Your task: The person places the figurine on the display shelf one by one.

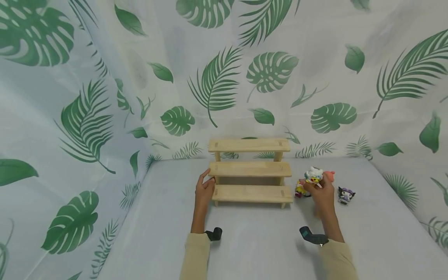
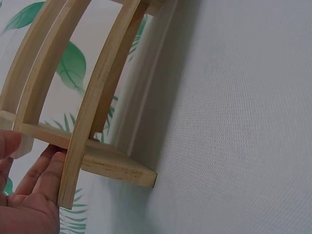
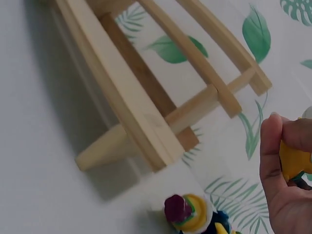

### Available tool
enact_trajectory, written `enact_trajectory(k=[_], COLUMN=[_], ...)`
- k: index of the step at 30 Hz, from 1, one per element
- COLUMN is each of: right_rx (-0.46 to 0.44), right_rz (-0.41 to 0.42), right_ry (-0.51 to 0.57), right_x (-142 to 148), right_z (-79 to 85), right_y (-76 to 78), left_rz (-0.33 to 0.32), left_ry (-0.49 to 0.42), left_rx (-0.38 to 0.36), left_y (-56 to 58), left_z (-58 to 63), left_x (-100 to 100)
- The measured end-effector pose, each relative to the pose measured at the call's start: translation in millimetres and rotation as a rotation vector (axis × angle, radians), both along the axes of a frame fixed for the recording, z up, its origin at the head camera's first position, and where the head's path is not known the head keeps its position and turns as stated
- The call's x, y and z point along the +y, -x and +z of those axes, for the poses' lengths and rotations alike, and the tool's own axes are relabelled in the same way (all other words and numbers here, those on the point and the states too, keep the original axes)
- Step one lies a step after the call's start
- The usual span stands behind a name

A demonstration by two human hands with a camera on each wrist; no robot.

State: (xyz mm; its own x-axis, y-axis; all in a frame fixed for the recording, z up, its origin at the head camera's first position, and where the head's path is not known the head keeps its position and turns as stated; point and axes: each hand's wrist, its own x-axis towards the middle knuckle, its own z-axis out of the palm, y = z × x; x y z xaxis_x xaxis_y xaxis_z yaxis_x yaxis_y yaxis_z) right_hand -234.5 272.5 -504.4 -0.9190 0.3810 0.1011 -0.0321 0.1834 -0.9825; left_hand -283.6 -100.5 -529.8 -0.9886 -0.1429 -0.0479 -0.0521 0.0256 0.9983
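Observation:
A light wooden three-tier stepped shelf [image 1: 250, 170] stands against the back wall. My left hand [image 1: 204, 191] grips its left end at the middle tier; in the left wrist view, the fingers [image 2: 46, 178] reach round the side rail. To the right of the shelf, my right hand [image 1: 322, 193] pinches a small white-headed toy figurine [image 1: 314, 173] with colourful markings, raised above the table. Its yellow part [image 3: 294, 163] shows between thumb and fingers in the right wrist view. Just below stands a yellow figurine [image 1: 299, 189], close to the shelf's right end.
A purple-and-black figurine [image 1: 345, 195] stands right of my right hand. Behind that hand, a coral-pink figurine [image 1: 329, 175] is partly hidden. A pale cloth covers the table [image 1: 259, 241]. Leaf-printed sheeting [image 1: 224, 77] hangs at the back and sides.

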Motion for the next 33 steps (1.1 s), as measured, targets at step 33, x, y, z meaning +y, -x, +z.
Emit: enact_trajectory(k=[33], right_rx=[0.265], right_rz=[0.357], right_ry=[0.115], right_x=[-93], right_z=[44.1], right_y=[63.8], left_rz=[-0.01], left_ry=[-0.008], left_rx=[-0.01], left_y=[-6.4], left_z=[11.4], left_x=[0])
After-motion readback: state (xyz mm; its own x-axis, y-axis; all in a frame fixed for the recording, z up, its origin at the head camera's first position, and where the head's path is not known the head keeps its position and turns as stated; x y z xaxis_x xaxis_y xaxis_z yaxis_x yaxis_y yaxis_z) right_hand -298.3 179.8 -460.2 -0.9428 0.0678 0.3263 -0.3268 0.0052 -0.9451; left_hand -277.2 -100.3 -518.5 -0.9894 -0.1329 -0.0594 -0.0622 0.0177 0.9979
